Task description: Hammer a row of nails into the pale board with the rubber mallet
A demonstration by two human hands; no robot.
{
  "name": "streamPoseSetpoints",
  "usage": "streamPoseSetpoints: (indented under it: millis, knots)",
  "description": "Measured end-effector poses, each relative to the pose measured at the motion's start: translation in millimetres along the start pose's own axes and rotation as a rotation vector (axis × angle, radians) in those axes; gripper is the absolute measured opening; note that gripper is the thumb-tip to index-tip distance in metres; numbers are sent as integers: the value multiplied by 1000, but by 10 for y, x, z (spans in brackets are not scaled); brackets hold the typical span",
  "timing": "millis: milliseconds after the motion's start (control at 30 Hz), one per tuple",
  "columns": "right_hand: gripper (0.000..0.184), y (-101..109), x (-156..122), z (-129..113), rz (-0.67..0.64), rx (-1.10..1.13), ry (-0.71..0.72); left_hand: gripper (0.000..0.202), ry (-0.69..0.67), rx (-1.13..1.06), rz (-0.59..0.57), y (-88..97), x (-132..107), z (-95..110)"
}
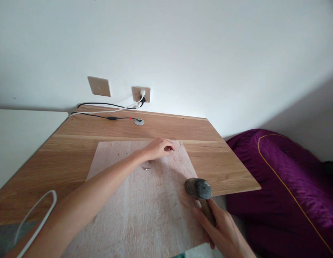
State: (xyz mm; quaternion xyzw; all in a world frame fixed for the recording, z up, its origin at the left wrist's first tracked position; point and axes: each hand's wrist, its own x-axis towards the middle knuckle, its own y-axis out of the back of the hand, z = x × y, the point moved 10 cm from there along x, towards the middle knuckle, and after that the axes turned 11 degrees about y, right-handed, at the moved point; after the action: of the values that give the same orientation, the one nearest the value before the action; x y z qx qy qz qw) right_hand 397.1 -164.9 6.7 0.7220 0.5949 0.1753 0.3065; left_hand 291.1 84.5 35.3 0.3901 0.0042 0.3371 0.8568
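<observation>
My left hand reaches across a pale plywood board to its far right corner, fingers pinched together on something small I cannot make out. A small metal piece, perhaps a nail, lies on the board just below that hand. My right hand grips the wooden handle of a hammer near the board's right edge. The hammer's dark grey head hovers over the board, well short of my left hand.
The board lies on a wooden desk against a white wall. Black and white cables run from a wall socket to a round grommet. A white cord loop hangs at the front left. A purple bedcover is at right.
</observation>
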Motion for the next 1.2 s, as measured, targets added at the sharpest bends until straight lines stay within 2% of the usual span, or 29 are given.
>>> streamPoseSetpoints:
  millis: [167, 433, 500, 633, 933, 1033, 1200]
  knots:
    - [49, -14, 7, 6, 2, 15, -7, 17, 4, -19, -75, 0, 58, -10]
    - [46, -13, 24, -6, 10, 35, -32, 16, 12, -155, -335, -56, 289, -44]
    - [47, -13, 24, 11, 14, 38, -36, 15, 21, -161, -327, -79, 308, -82]
    - [48, -24, 21, 32, 10, 25, -27, 16, 28, -132, -207, -89, 271, -141]
    - [47, -50, 24, 34, -57, -11, -27, 23, -10, 32, -28, -66, 42, 51]
    - [47, -56, 27, 41, -77, -27, -32, 22, 7, 30, -63, -73, 69, 49]
    - [47, -56, 31, 58, -87, -36, -37, 19, -18, -47, -244, -93, 203, 47]
